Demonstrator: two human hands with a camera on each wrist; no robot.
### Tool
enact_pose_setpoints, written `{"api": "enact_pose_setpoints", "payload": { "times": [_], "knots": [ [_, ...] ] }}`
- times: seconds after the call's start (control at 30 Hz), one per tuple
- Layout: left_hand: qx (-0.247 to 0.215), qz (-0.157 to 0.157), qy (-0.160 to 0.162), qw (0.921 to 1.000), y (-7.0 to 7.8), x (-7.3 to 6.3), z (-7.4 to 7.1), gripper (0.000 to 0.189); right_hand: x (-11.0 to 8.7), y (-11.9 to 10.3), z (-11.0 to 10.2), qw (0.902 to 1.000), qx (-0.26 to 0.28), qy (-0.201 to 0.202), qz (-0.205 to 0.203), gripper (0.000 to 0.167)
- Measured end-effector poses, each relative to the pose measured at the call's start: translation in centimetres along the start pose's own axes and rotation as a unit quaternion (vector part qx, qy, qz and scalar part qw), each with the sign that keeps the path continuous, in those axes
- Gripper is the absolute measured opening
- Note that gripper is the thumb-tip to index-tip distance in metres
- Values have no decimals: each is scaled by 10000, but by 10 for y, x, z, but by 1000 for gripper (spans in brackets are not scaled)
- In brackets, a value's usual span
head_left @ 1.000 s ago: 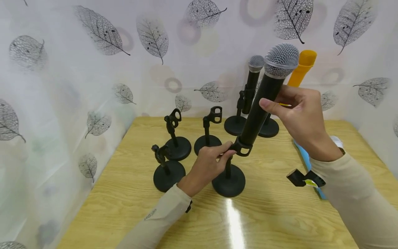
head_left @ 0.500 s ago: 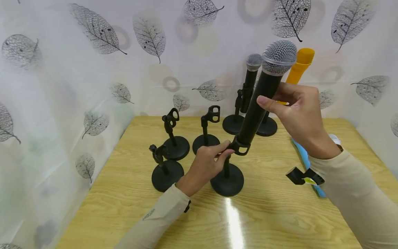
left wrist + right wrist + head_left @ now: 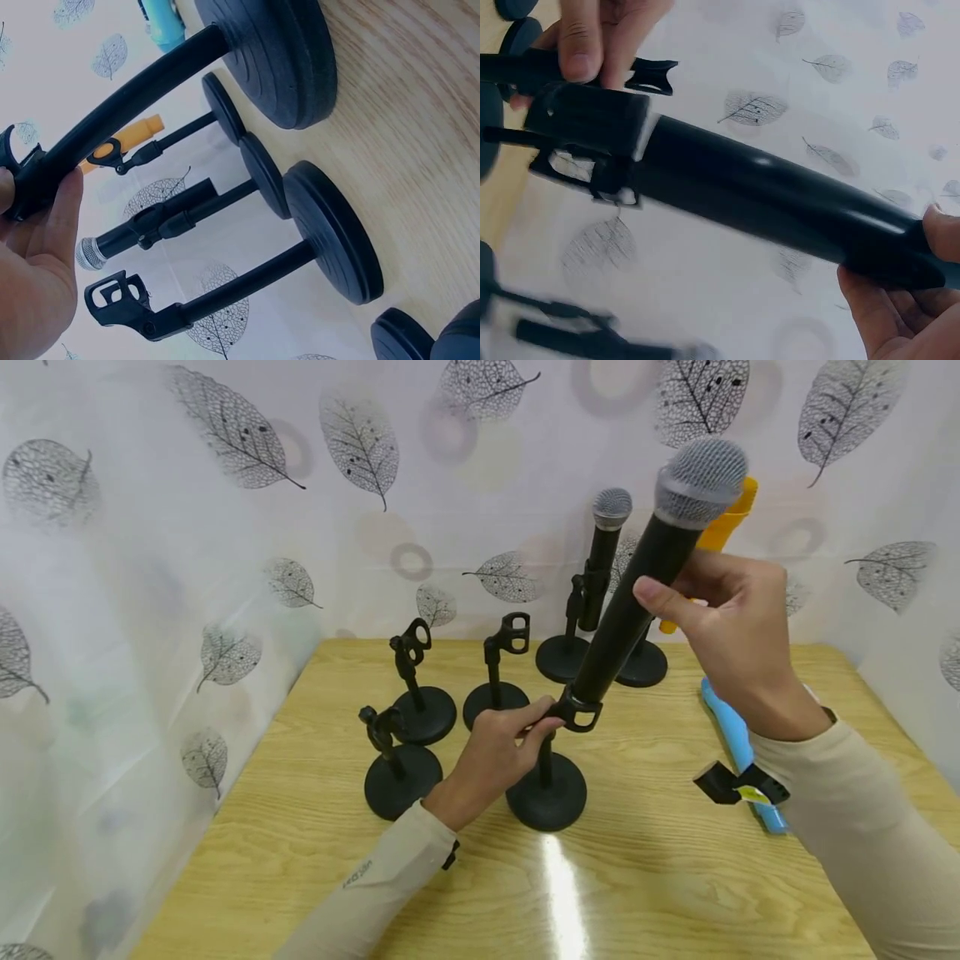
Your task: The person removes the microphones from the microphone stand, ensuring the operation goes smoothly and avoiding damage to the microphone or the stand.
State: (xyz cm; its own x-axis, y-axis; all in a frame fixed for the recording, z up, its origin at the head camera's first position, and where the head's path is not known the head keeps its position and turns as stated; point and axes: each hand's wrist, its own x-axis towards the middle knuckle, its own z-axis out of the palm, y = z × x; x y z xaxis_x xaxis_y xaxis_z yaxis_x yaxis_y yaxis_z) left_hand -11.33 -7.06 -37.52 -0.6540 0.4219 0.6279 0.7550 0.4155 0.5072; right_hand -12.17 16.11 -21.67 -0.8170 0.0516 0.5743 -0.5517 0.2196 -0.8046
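Observation:
My right hand grips a black microphone with a silver mesh head around its upper body, thumb in front. The microphone leans to the right, its lower end at the clip of a small black desk stand. My left hand pinches that stand just beside the clip, between thumb and fingers. Seen from the left wrist, the held stand's pole runs down to its round base. In the right wrist view the microphone's body meets the clip; how deep it sits inside is unclear.
Stands with bare clips are at the left: a front one, one behind it and one farther right. Behind, another black microphone and an orange microphone rest in stands. A blue microphone lies by my right forearm.
My right hand has shifted slightly right, swinging the microphone's mesh head up and to the right, over the orange microphone. My left hand and the stand stay nearly in place.

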Motion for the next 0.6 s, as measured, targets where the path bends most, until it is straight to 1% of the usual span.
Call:
{"api": "enact_pose_setpoints", "payload": {
  "times": [0.07, 0.13, 0.2, 0.27, 0.3, 0.4, 0.47, 0.53, 0.6],
  "knots": [
    [23, -38, -10, 10000, 0, -1, 0, 16, 5, -6, -6, 9978, 605, 146, -236, 22],
    [55, -87, 5, 9999, 0, -1, -1, 16, 10, -13, -12, 9924, 1123, 223, -455, 24],
    [66, -139, 12, 9999, 1, -2, -1, 16, 13, -18, -17, 9886, 1393, 211, -526, 25],
    [13, -221, 1, 9998, 1, -2, -1, 16, 13, -20, -20, 9907, 1250, 205, -493, 26],
    [-23, -268, -10, 9996, 2, -3, -1, 17, 13, -21, -21, 9908, 1264, 195, -451, 27],
    [-243, -478, -109, 9985, 4, -4, 0, 26, 11, -21, -27, 9930, 1129, 205, -266, 28],
    [-433, -708, -196, 9964, 5, -7, 0, 34, 9, -19, -31, 9944, 1035, 189, -78, 30],
    [-610, -1005, -261, 9927, 6, -9, 0, 43, 8, -15, -35, 9957, 899, 162, 133, 32],
    [-912, -1351, -358, 9860, 7, -12, 0, 47, 6, -10, -39, 9981, 501, 132, 330, 35]
  ]
}}
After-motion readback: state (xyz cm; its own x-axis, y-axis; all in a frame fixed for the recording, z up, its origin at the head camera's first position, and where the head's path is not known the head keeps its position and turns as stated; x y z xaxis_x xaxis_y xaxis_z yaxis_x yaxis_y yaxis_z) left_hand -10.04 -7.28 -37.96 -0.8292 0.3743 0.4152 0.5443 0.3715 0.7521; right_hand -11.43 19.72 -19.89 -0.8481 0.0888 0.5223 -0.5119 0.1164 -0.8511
